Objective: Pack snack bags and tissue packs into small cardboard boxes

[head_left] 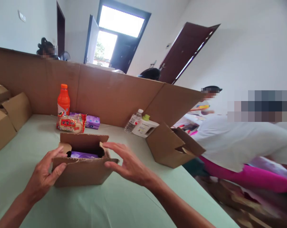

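Observation:
A small brown cardboard box [80, 174] stands on the pale green cloth with its top flaps up. Inside it lies a purple pack [84, 155], mostly hidden by the front flap. My left hand [42, 172] grips the box's left end, thumb on the front panel and fingers at the side flap. At the opposite end, my right hand [131, 164] has its thumb on the front flap's corner and its index finger on the right side flap. Behind the box are a bag of rice crackers [71, 123], another purple pack [92, 122] and an orange drink bottle [63, 99].
A cardboard wall [110, 95] runs along the table's back. A clear water bottle [133, 122] and a white jug with a green cap [145, 128] stand near an open carton [168, 145]. More cartons [3, 126] sit at left. A person in a white shirt [219, 139] bends at right.

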{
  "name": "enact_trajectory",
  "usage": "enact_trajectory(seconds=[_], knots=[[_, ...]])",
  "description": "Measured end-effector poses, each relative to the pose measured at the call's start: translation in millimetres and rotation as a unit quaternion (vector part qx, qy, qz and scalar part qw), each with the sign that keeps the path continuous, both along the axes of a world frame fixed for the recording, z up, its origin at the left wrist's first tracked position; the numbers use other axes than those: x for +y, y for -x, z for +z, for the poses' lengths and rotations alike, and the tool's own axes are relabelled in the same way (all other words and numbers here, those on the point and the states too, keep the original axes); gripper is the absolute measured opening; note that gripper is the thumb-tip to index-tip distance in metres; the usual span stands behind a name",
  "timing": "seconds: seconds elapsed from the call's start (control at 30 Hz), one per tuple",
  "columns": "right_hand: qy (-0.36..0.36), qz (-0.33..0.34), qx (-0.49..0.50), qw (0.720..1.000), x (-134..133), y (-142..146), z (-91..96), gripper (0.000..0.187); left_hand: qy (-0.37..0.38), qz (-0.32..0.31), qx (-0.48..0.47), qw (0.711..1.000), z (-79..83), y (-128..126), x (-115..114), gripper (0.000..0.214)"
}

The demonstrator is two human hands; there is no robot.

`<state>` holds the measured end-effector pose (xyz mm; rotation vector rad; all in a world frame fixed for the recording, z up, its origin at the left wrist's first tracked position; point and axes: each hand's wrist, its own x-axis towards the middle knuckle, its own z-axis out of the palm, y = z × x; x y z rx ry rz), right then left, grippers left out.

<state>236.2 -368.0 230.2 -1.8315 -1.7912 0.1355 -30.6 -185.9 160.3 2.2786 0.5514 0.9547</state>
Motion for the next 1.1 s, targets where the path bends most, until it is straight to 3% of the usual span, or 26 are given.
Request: enact_trajectory(seconds=[0.1, 0.17, 0.23, 0.33, 0.5, 0.57, 0.63, 0.73, 0.83, 0.9, 1.0, 1.1], knots=[[-0.066, -0.043, -0.007, 0.997, 19.8, -10.9, 14.7, 0.064, -0.020, 0.049, -0.022, 0.998, 6.5, -9.5, -0.8, 0.050], [-0.035, -0.049, 0.006, 0.998, 30.0, -15.2, 19.9, 0.066, -0.055, 0.078, -0.050, 0.994, 6.1, -13.0, -2.6, 0.052], [0.038, 0.001, 0.012, 0.999, 32.7, -12.7, 17.7, 0.055, -0.082, 0.090, -0.055, 0.991, 3.0, -13.3, -2.7, 0.052], [0.074, 0.058, -0.030, 0.995, 23.9, 0.9, 0.6, 0.040, -0.092, 0.048, -0.024, 0.994, -1.0, -9.5, 5.5, 0.045], [-0.005, -0.002, -0.038, 0.999, 9.1, 11.3, -43.8, 0.040, -0.048, -0.133, 0.113, 0.984, 7.5, -5.8, 30.6, 0.052], [-0.048, -0.004, -0.008, 0.999, 11.9, 6.3, -58.6, 0.040, -0.050, -0.158, 0.139, 0.976, 12.6, -3.7, 32.7, 0.062], [-0.079, 0.008, 0.024, 0.997, 21.4, 0.9, -68.4, 0.038, -0.069, -0.144, 0.129, 0.979, 14.3, 2.4, 26.2, 0.068], [-0.120, 0.018, 0.055, 0.991, 49.2, 2.7, -74.8, 0.034, -0.120, -0.072, 0.082, 0.987, 9.3, 21.7, 4.8, 0.071], [-0.190, -0.028, 0.073, 0.979, 87.7, 20.8, -80.1, 0.033, -0.187, 0.079, 0.031, 0.979, 1.5, 50.2, -13.8, 0.067], [-0.222, -0.058, 0.093, 0.969, 113.1, 37.7, -88.6, 0.032, -0.228, 0.192, 0.023, 0.954, -1.3, 68.4, -13.6, 0.060], [-0.206, -0.052, 0.119, 0.970, 141.8, 61.7, -112.5, 0.031, -0.264, 0.325, 0.048, 0.907, 0.2, 80.4, 12.8, 0.048], [-0.157, -0.029, 0.118, 0.980, 152.9, 79.9, -145.4, 0.029, -0.240, 0.405, 0.093, 0.877, 4.0, 64.9, 64.0, 0.043]])
